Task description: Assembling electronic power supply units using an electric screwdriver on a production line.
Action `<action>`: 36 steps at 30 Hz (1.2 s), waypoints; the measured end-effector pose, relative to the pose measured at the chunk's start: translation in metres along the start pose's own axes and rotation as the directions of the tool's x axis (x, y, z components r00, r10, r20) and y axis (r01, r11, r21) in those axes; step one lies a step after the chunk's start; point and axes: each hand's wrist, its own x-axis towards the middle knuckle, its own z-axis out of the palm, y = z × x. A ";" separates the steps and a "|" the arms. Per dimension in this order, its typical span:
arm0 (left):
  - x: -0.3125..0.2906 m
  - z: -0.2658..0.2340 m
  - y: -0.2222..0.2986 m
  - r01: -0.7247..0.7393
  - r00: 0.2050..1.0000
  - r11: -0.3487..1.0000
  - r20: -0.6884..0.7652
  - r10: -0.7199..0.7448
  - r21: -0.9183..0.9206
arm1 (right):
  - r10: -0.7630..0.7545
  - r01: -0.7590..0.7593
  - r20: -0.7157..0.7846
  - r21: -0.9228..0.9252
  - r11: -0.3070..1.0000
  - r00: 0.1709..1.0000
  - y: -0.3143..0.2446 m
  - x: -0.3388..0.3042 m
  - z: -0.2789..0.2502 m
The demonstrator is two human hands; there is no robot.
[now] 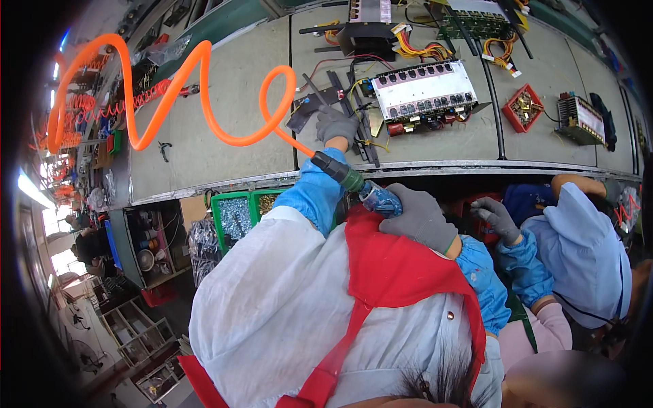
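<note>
My right hand [423, 216], in a grey glove, grips a blue air screwdriver [381, 200] in front of my red apron. An orange coiled air hose [224, 138] joins it through a black and green fitting. On the bench, my left hand [337, 127], also gloved, has its fingers bent round the near end of a thin dark strip [314, 89]. Beside that hand lie a flat black plate [304, 113] and several black strips [363, 139]. A power supply unit [427, 92] with a white top and exposed components sits just to the right.
Green bins [233, 216] of small metal parts stand below the bench edge at left. A red box [523, 109] of brass-coloured parts and another unit [580, 120] lie at right. Close on my right works another person, whose gloved hand [496, 219] is near my elbow.
</note>
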 end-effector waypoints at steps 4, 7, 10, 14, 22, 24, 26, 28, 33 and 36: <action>0.001 0.014 0.004 0.032 0.997 0.997 -0.063 -0.037 -0.076 | 0.012 -0.010 -0.065 0.023 1.000 0.998 0.002 -0.010 0.002; 0.004 0.015 0.012 -0.072 0.997 0.995 -0.036 0.070 -0.076 | 0.019 -0.019 -0.033 0.015 1.000 0.999 0.008 -0.013 0.006; 0.008 0.020 0.013 -0.093 0.995 0.995 0.029 0.094 -0.042 | 0.026 -0.023 -0.049 0.052 0.998 0.998 0.010 -0.022 0.003; 0.013 0.021 0.013 0.051 0.995 0.996 0.086 -0.045 -0.068 | 0.048 -0.043 -0.125 0.040 0.998 0.991 0.016 -0.029 0.010; 0.044 0.040 -0.028 -0.251 0.962 0.953 -0.069 0.265 0.169 | -0.106 0.107 -0.128 -0.003 0.994 0.986 0.038 -0.002 -0.015; 0.065 0.050 -0.029 -0.364 0.925 0.908 -0.037 0.379 0.208 | -0.163 0.165 -0.153 0.003 0.986 0.975 0.041 -0.001 -0.028; 0.082 0.056 -0.037 -0.435 0.893 0.871 -0.016 0.450 0.229 | -0.106 0.094 -0.139 -0.086 0.992 0.985 0.050 0.007 -0.023; 0.096 0.060 -0.034 -0.500 0.856 0.828 0.003 0.516 0.254 | -0.134 0.129 -0.157 -0.047 0.991 0.978 0.064 0.012 -0.016; 0.132 0.070 -0.040 -0.622 0.777 0.757 0.042 0.628 0.201 | -0.114 0.113 -0.238 -0.015 0.993 0.964 0.070 -0.001 -0.004; 0.162 0.071 -0.049 -0.699 0.715 0.713 0.069 0.696 0.049 | -0.091 0.093 -0.341 -0.010 0.996 0.936 0.086 -0.007 0.009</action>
